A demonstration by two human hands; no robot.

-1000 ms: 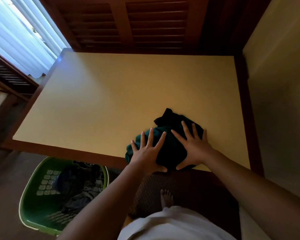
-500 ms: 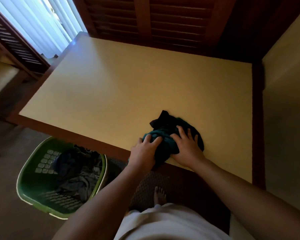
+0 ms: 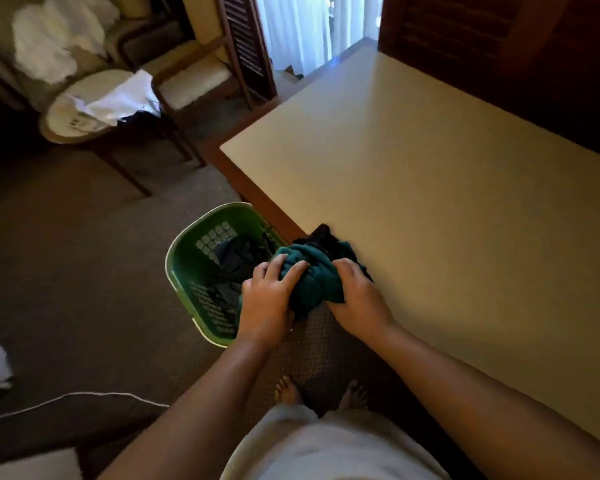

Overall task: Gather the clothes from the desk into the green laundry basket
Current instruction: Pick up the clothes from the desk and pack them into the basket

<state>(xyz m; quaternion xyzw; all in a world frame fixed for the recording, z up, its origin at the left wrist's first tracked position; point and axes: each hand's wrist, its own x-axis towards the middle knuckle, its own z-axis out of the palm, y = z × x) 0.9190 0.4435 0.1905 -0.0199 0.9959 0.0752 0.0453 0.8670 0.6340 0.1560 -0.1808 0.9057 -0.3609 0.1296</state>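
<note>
Both hands are bunched around the teal clothing bundle (image 3: pixel 312 271) at the tabletop (image 3: pixel 465 202) near edge, left hand (image 3: pixel 269 299) and right hand (image 3: pixel 355 299) gripping it, with the green laundry basket (image 3: pixel 187 271) waiting just left and below, nearer the left hand.

Left hand (image 3: pixel 267 299) hides basket (image 3: pixel 182 271) corner.

Head view, steeply down (onto desk (image 3: pixel 430 220)).
</note>
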